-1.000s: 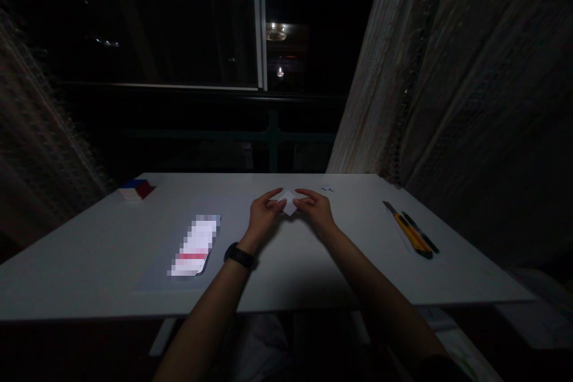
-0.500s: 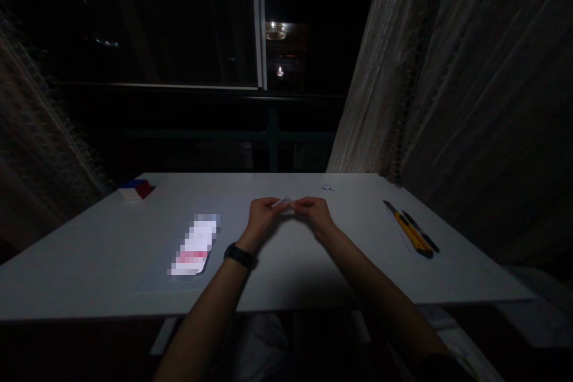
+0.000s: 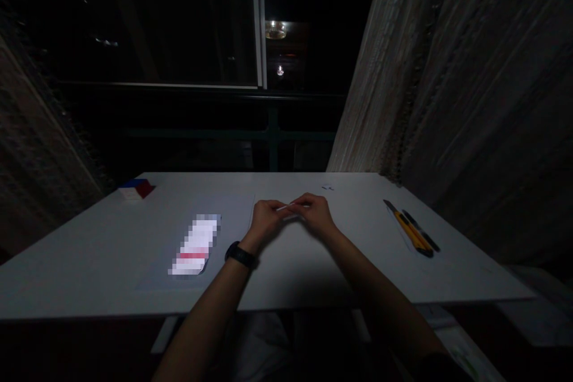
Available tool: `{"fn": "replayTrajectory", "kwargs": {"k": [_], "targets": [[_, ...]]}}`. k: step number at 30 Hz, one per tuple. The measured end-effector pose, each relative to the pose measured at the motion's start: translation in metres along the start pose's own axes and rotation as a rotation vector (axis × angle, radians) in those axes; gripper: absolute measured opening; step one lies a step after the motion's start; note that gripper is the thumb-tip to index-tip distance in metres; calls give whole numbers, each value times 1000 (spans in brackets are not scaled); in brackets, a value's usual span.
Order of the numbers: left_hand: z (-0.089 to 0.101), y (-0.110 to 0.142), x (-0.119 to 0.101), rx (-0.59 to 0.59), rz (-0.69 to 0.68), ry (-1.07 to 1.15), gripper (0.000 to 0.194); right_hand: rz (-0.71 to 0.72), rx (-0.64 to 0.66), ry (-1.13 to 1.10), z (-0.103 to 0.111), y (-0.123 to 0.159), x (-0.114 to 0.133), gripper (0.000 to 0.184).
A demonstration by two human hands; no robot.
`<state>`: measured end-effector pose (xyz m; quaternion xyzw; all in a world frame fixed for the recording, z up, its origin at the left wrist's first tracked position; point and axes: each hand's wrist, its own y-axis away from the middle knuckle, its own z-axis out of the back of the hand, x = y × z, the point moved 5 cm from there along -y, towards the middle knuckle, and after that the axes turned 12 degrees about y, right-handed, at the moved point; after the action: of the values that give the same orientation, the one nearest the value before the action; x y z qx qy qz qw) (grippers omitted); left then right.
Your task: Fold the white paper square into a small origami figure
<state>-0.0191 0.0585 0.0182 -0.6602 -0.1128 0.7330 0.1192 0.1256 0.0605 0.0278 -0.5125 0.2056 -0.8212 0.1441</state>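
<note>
Left grip, right grip pinch 1 paper, edge-on now, earlier face-on.

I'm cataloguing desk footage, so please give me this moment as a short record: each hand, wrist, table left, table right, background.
Left hand: pinches thin white paper, seen nearly edge-on
Right hand: pinches the same piece
Left wrist: black watch
Table left: phone, screen lit; blue, red and white block
Table right: yellow cutter, dark slim item beside it
Background: dark window, curtains

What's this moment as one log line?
left hand: pinches white paper | right hand: pinches white paper | yellow cutter: on table
</note>
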Motion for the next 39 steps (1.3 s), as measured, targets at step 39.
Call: {"fn": "replayTrajectory", "kwargs": {"k": [39], "targets": [[6, -1, 5, -56, 103, 299, 35, -311, 225, -358, -2, -3, -22, 32]]}}
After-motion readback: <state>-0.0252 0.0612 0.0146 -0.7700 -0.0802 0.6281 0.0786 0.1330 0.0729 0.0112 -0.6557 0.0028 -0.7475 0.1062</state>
